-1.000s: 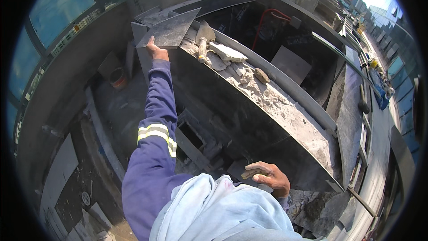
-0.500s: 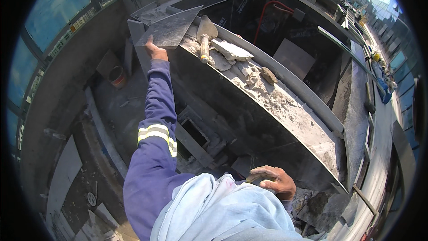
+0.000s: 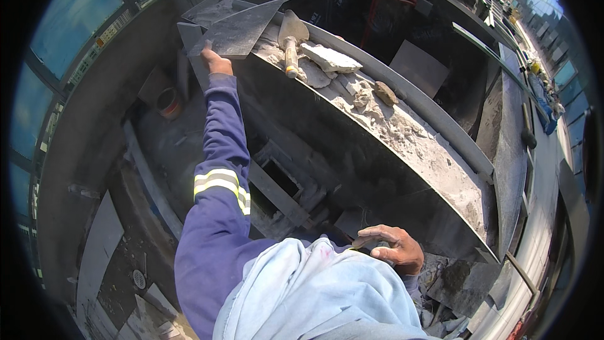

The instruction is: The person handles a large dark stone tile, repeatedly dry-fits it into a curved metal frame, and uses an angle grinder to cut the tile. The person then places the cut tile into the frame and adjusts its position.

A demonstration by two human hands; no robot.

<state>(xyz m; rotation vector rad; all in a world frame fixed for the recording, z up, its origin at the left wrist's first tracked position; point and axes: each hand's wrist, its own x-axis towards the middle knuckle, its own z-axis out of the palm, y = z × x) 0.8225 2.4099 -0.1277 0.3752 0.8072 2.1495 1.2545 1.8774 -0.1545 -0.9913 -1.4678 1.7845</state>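
Note:
A dark grey stone slab (image 3: 242,30) with a pointed corner lies tilted across the far left end of the ledge. My left hand (image 3: 217,63) grips its near left edge, arm stretched out. Close to my body, at the lower middle, my right hand (image 3: 396,249) is half curled, thumb and fingers apart. Nothing plain shows in it, though a small yellowish bit appears by its fingertips. Beside the slab, a trowel (image 3: 291,56) with a pale handle rests on rough mortar (image 3: 434,145). Broken mortar chunks (image 3: 332,58) and a brownish lump (image 3: 385,93) lie along that bed.
A dark panel wall (image 3: 352,151) fronts the mortar-filled ledge. Beyond it, a recess holds a red hose (image 3: 371,16) and a loose grey panel (image 3: 418,68). A bucket (image 3: 168,103) stands at left. Broken slabs (image 3: 465,286) lie at lower right; another person (image 3: 544,104) is far right.
The view has shifted slightly. My left hand keeps its grip at the slab's edge, and the slab looks nearly unmoved. My right hand stays near my body.

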